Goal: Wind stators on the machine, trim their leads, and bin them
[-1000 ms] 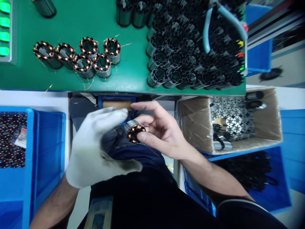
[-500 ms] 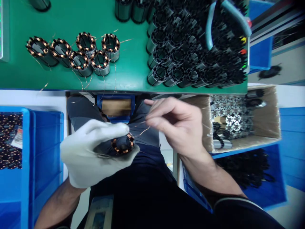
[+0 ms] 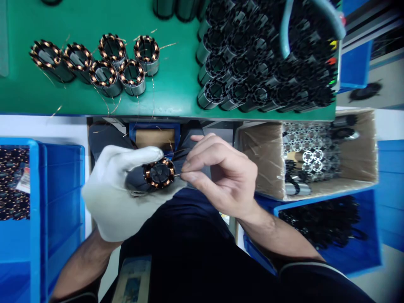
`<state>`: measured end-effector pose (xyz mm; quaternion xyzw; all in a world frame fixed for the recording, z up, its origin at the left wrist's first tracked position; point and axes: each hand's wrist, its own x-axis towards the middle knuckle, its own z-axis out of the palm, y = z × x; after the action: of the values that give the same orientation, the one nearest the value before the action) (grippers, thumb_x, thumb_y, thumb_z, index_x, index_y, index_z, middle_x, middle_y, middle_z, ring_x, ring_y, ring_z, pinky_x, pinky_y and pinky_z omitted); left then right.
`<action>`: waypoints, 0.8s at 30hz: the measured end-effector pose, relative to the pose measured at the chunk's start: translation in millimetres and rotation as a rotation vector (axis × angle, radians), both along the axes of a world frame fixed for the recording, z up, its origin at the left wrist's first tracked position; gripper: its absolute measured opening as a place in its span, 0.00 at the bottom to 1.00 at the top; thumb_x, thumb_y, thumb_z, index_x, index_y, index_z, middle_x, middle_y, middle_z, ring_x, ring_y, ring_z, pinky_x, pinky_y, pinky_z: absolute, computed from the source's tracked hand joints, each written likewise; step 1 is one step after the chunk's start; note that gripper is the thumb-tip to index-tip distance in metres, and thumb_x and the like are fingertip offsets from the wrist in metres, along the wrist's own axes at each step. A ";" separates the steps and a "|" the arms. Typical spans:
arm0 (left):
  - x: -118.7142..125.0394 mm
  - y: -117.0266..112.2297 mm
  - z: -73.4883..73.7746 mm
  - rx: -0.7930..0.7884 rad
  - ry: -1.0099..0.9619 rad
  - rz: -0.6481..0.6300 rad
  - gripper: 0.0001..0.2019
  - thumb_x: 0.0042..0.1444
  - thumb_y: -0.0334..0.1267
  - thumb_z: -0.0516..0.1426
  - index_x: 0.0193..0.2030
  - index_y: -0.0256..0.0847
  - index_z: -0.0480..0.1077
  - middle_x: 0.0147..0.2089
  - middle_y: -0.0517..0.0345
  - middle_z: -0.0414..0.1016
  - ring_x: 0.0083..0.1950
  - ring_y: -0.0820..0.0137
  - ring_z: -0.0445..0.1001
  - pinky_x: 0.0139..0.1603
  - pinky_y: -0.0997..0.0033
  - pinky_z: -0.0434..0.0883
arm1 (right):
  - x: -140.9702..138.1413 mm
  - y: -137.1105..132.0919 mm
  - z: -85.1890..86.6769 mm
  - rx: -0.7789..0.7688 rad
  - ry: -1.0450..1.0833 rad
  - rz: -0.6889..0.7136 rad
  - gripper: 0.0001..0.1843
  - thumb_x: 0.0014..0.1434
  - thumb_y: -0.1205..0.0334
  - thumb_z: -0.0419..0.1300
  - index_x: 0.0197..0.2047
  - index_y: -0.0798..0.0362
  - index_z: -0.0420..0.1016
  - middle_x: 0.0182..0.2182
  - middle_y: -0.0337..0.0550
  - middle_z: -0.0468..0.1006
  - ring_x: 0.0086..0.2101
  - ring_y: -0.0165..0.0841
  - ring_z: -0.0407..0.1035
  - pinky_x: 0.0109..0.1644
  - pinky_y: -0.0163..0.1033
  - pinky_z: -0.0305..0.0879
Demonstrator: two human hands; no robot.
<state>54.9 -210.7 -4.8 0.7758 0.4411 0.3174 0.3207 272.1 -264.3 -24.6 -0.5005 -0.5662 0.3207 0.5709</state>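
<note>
My left hand (image 3: 121,193), in a white glove, is wrapped round a copper-wound motor stator (image 3: 159,173) above my lap. The stator's ring of copper windings faces up toward the camera; most of its body is hidden in the glove. Bare, my right hand (image 3: 222,174) pinches a thin copper wire (image 3: 178,174) between thumb and forefinger, close to the stator's right rim. Other loose wire ends rise above the stator. On the green bench (image 3: 176,92) stand several wound stators (image 3: 132,78) with wire ends trailing from them.
Rows of unwound stators (image 3: 214,92) fill the bench's right side, with blue-handled pliers (image 3: 285,38) over them. A carton (image 3: 261,160) of metal cores stands at right, above a blue bin (image 3: 372,235) of black parts. Another blue bin (image 3: 59,189) is at left.
My right hand has moved left and down, closer to the stator. The stator has shifted slightly up and left, its wound end turned more toward the camera.
</note>
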 end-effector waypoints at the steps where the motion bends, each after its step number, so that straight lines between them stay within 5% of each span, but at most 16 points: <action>1: 4.7 0.1 0.8 0.051 -0.024 0.005 0.25 0.63 0.48 0.79 0.62 0.56 0.78 0.55 0.61 0.81 0.54 0.62 0.83 0.56 0.57 0.81 | -0.3 -0.3 1.9 -0.007 0.023 0.006 0.05 0.69 0.56 0.79 0.45 0.45 0.91 0.37 0.43 0.89 0.38 0.40 0.80 0.60 0.57 0.81; 5: 18.9 2.1 -4.2 0.060 -0.144 -0.001 0.22 0.66 0.45 0.73 0.61 0.51 0.71 0.59 0.52 0.76 0.62 0.56 0.79 0.66 0.52 0.79 | -13.5 -1.4 9.1 -0.126 0.312 -0.034 0.04 0.70 0.64 0.79 0.44 0.45 0.91 0.38 0.39 0.90 0.40 0.34 0.83 0.52 0.43 0.83; 12: 20.4 14.1 -15.9 0.512 -0.040 -0.075 0.18 0.57 0.39 0.72 0.50 0.47 0.73 0.47 0.55 0.77 0.48 0.62 0.78 0.51 0.58 0.76 | -43.5 -11.6 -1.6 -0.415 0.750 -0.005 0.12 0.67 0.58 0.82 0.53 0.40 0.94 0.43 0.37 0.92 0.42 0.31 0.85 0.47 0.37 0.83; 19: 21.2 5.4 -23.1 0.292 0.078 -0.084 0.09 0.62 0.40 0.67 0.41 0.48 0.70 0.39 0.54 0.80 0.39 0.60 0.78 0.48 0.53 0.77 | -41.6 -12.9 -8.8 -0.471 0.741 -0.066 0.07 0.65 0.55 0.84 0.44 0.42 0.94 0.40 0.38 0.91 0.40 0.32 0.83 0.45 0.36 0.81; 24: 17.5 -2.1 -15.8 0.332 0.065 -0.104 0.17 0.59 0.33 0.69 0.54 0.50 0.76 0.51 0.53 0.83 0.51 0.61 0.82 0.54 0.60 0.80 | -14.0 -3.6 -2.3 -0.376 0.432 0.081 0.10 0.66 0.54 0.82 0.41 0.49 0.90 0.41 0.42 0.86 0.43 0.33 0.81 0.48 0.38 0.83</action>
<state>72.4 -212.8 -20.6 0.8498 0.3518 0.3436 0.1896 258.1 -268.0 -26.9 -0.4946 -0.3814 0.5419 0.5623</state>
